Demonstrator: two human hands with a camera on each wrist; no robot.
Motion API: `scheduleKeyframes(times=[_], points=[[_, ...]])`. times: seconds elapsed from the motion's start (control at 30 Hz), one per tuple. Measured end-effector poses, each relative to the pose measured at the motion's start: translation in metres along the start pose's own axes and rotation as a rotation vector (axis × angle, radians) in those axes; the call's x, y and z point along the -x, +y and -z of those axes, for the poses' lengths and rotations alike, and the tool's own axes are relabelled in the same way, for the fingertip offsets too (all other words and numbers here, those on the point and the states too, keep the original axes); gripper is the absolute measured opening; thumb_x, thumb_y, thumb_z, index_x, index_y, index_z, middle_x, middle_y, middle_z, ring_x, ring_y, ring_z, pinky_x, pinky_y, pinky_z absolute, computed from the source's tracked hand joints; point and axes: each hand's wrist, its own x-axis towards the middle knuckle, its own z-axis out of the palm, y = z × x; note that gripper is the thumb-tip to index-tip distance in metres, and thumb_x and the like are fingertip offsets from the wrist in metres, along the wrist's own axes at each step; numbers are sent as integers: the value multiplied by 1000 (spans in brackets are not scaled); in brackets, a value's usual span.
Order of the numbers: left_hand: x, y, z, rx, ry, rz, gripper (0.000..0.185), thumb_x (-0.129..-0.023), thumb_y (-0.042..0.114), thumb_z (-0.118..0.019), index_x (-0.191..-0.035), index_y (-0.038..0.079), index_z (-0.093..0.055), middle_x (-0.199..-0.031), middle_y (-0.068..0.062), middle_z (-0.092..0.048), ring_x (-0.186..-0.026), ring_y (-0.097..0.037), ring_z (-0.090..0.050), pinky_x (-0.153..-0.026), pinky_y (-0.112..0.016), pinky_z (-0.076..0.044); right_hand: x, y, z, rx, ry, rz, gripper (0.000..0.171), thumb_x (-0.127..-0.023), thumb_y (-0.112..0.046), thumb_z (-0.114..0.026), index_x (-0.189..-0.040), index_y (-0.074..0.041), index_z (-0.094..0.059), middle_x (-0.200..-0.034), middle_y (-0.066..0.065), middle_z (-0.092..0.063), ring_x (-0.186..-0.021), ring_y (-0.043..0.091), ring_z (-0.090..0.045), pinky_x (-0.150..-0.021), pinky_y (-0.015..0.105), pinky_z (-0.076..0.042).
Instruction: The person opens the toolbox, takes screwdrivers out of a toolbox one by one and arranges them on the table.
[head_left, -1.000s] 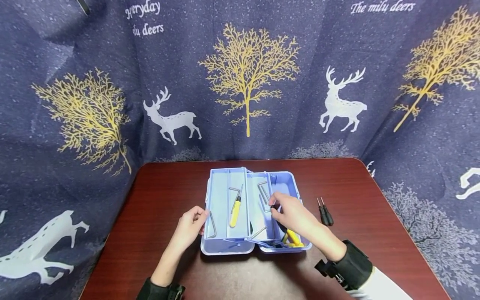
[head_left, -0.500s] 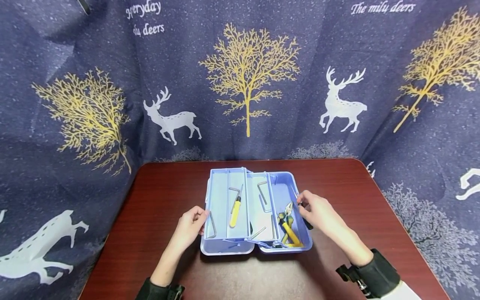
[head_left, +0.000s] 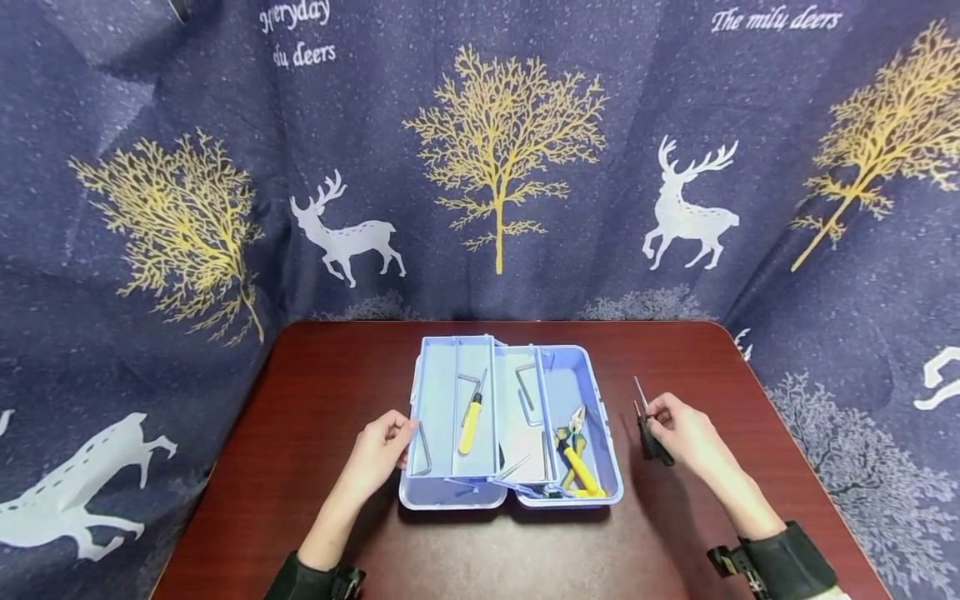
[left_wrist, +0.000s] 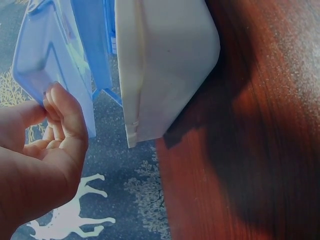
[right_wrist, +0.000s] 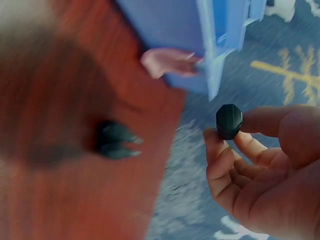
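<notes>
My right hand [head_left: 686, 433] pinches a black-handled screwdriver [right_wrist: 229, 121] between thumb and fingers, over the table to the right of the blue toolbox [head_left: 562, 383]. Its shaft points up and away in the head view. Two more black screwdrivers [right_wrist: 115, 146] lie side by side on the table below it, partly overlapped by the hand in the head view. My left hand [head_left: 378, 450] grips the near left edge of the toolbox's upper tray [head_left: 437, 387] between thumb and fingers. Inside that tray lie a yellow-handled screwdriver [head_left: 469, 427] and L-shaped hex keys [head_left: 426, 450].
The toolbox stands spread open on the dark red table [head_left: 337, 367]. Its middle tray [head_left: 510, 400] holds several hex keys. Yellow-handled pliers [head_left: 577, 462] lie in the right-hand bottom. A blue curtain [head_left: 525, 167] with deer and trees hangs behind the table.
My right hand has lifted the screwdriver from the middle tray and carried it right, past the toolbox's right wall, to above the table screwdrivers. My left hand stays on the tray edge.
</notes>
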Motion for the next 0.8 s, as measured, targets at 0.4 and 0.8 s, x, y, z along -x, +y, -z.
scheduleKeyframes(times=[0.4, 0.8], points=[[1, -2, 0, 21, 4, 0, 19, -103, 11, -64, -88, 1, -61, -65, -3, -60, -57, -10, -57, -53, -24, -56, -12, 67, -13, -9, -80, -147, 12, -96, -7, -65, -103, 2, -61, -93, 21, -71, -88, 40, -67, -74, 51, -53], [1, -1, 1, 17, -8, 10, 18, -103, 12, -64, -88, 2, -61, -63, -1, -58, -56, -9, -56, -55, -33, -60, -18, 85, -28, -4, -70, -167, 8, -93, -6, -66, -99, -1, -62, -89, 16, -72, -87, 36, -67, -80, 55, -52]])
